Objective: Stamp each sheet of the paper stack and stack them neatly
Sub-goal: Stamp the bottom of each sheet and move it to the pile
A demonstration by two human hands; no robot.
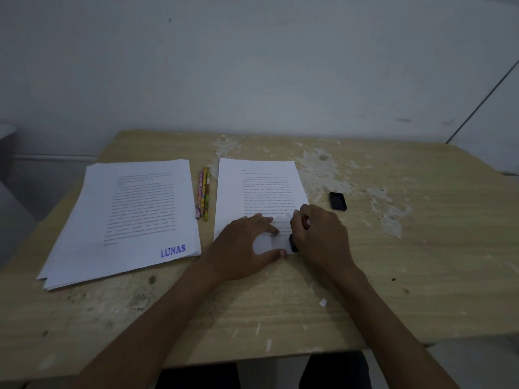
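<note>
A stack of printed sheets [123, 217] lies on the left of the wooden table [393, 270]; its top sheet bears a blue "LUNAS" stamp mark at the lower right corner. A single printed sheet [258, 192] lies in the middle. My left hand [247, 242] rests flat on that sheet's lower part, fingers spread. My right hand [320, 234] is closed around a black stamp [293, 242], which is pressed down on the sheet's lower right corner. Most of the stamp is hidden under the hand.
Two colourful pencils [202, 196] lie between the stack and the single sheet. A small black cap or ink pad [337, 201] sits to the right of the sheet. The tabletop has peeled patches at the back right. A paper scrap [323, 302] lies near the front edge.
</note>
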